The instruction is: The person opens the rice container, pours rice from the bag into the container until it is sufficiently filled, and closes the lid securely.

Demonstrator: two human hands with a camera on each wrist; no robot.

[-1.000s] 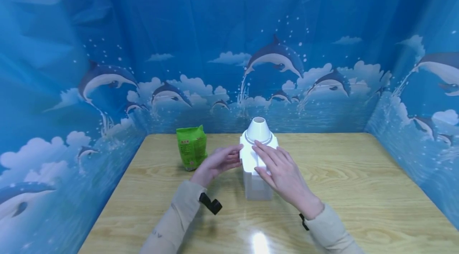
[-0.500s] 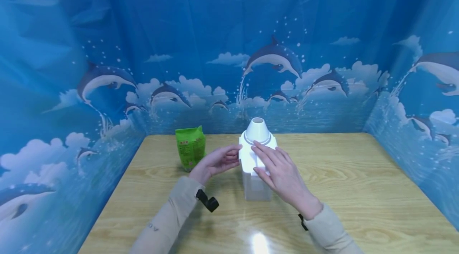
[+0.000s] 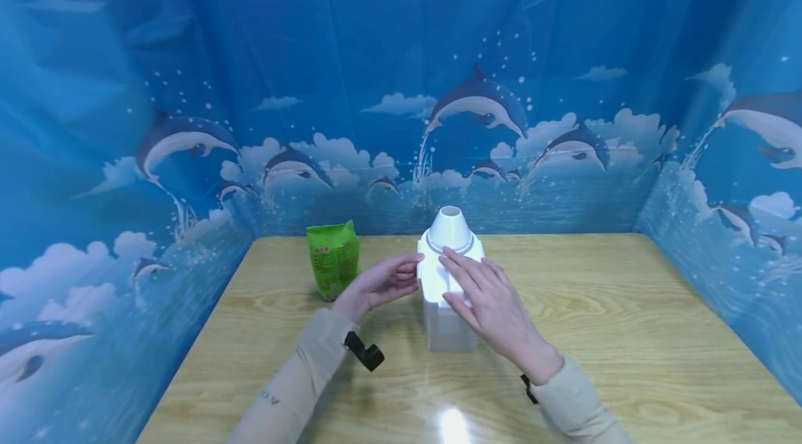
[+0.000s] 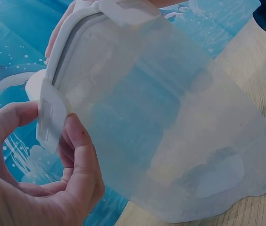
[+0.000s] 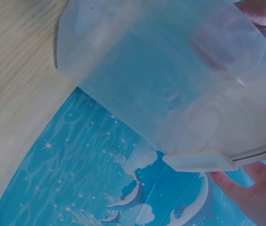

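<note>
A translucent plastic storage container [image 3: 451, 329] stands upright on the table, its white lid [image 3: 434, 270] topped by a cone-shaped spout [image 3: 450, 230]. My left hand [image 3: 382, 284] is at the lid's left side. In the left wrist view, its thumb and finger pinch the white side latch [image 4: 53, 117], which hangs down at the container's wall. My right hand [image 3: 495, 301] rests over the right part of the lid with its fingers fairly straight, the fingertips just below the spout. Another latch [image 5: 201, 161] shows in the right wrist view, with fingertips right at its edge.
A green printed bag [image 3: 335, 259] stands upright on the wooden table [image 3: 595, 305], left of the container and close behind my left hand. A blue dolphin-print curtain [image 3: 351, 82] encloses the table at the back and both sides.
My left forearm has shifted slightly to the left. Both hands keep their places at the lid, and the container and bag stand as before.
</note>
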